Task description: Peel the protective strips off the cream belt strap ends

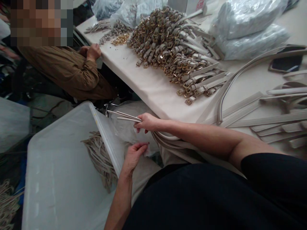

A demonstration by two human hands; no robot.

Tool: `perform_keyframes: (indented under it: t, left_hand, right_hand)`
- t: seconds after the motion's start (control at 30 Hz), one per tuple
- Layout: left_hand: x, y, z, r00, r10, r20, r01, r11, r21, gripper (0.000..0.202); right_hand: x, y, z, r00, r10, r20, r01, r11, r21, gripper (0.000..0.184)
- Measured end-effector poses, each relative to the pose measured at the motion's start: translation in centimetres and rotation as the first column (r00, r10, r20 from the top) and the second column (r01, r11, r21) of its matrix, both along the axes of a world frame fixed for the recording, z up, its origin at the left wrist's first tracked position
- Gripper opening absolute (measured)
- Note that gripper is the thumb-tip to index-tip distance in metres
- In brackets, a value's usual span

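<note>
My right hand (pixel 147 123) is closed round several narrow pale straps (pixel 124 115). Their thin ends stick out to the left, and their long parts loop back below my forearm toward my lap. Lower down and apart from it, my left hand (pixel 135 156) has thumb and fingers pinched together. A small whitish, cloth-like piece (pixel 147 150) shows at its fingertips; what it is exactly is unclear. Just left of that hand stands a large translucent plastic bin (pixel 59 169) with a bundle of thin beige straps (pixel 99 159) in it.
On the table (pixel 144 83) lies a big heap of buckled straps (pixel 168 48), with gold fittings (pixel 120 39) beside it. Plastic-wrapped packs (pixel 251 28), a dark phone-like slab (pixel 286 60) and loose flat straps (pixel 271 118) are at the right. A co-worker in a brown jacket (pixel 69 72) is at the far left edge.
</note>
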State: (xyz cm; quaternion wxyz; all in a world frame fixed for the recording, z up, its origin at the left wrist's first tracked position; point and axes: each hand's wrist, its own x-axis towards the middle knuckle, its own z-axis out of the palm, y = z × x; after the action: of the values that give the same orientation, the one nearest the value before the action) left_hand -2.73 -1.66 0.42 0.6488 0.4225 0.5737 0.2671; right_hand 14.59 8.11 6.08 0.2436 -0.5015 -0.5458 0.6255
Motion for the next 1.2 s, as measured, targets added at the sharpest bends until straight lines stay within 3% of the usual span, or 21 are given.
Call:
perform_keyframes:
  t: [0.1, 0.17, 0.23, 0.3, 0.37, 0.47, 0.6, 0.73, 0.83, 0.97, 1.2]
  left_hand:
    - [0.5, -0.4, -0.5, 0.99, -0.137, -0.022, 0.137, 0.99, -0.02, 0.025]
    - [0.6, -0.5, -1.0, 0.991, -0.129, -0.029, 0.129, 0.992, -0.012, 0.023]
    - [0.3, -0.2, -1.3, 1.0, 0.003, 0.008, -0.003, 1.0, 0.012, 0.026]
    - [-0.4, 0.7, -1.3, 0.97, 0.214, 0.112, -0.217, 0.976, 0.018, 0.033]
    - [-1.4, 2.2, -0.8, 0.885, 0.398, 0.241, -0.411, 0.911, 0.004, 0.04]
    - [-2.5, 4.5, 0.6, 0.727, 0.571, 0.382, -0.606, 0.795, -0.036, 0.045]
    - [-2.5, 6.5, 2.2, 0.559, 0.705, 0.436, -0.744, 0.659, -0.111, 0.033]
    - [-1.7, 7.0, 2.9, 0.47, 0.752, 0.462, -0.782, 0.598, -0.176, 0.018]
    - [-1.6, 6.6, 3.1, 0.44, 0.759, 0.48, -0.779, 0.588, -0.215, 0.018]
    - [-2.0, 5.6, 3.0, 0.472, 0.744, 0.474, -0.74, 0.626, -0.245, 0.027]
    - [-2.2, 4.6, 2.5, 0.489, 0.738, 0.465, -0.71, 0.647, -0.279, 0.032]
  right_hand:
    - [0.0, 0.0, -0.3, 1.0, 0.006, 0.02, -0.007, 1.0, 0.016, 0.005]
    - [0.1, 0.1, -0.4, 1.0, -0.017, 0.023, 0.017, 1.0, 0.008, 0.003]
    - [0.3, 0.1, -0.4, 1.0, -0.022, -0.022, 0.022, 0.999, -0.028, 0.012]
    - [0.5, 0.1, -0.1, 0.994, 0.004, -0.108, -0.014, 0.995, -0.094, 0.027]
    - [0.7, 0.0, 0.2, 0.981, 0.025, -0.192, -0.057, 0.985, -0.16, 0.041]
    - [1.1, -0.2, 0.6, 0.962, 0.035, -0.271, -0.09, 0.977, -0.194, 0.05]
    - [1.4, -0.4, 0.9, 0.947, 0.066, -0.313, -0.126, 0.976, -0.177, 0.027]
    - [1.1, -0.5, 1.2, 0.948, 0.057, -0.314, -0.108, 0.983, -0.147, 0.022]
    - [0.6, -0.8, 1.1, 0.971, 0.023, -0.237, -0.036, 0.998, -0.054, 0.023]
    - [0.0, -1.2, 0.5, 0.986, -0.014, -0.166, 0.026, 0.997, 0.074, 0.023]
    - [0.0, -1.5, -0.5, 0.999, 0.009, -0.04, 0.001, 0.968, 0.25, 0.015]
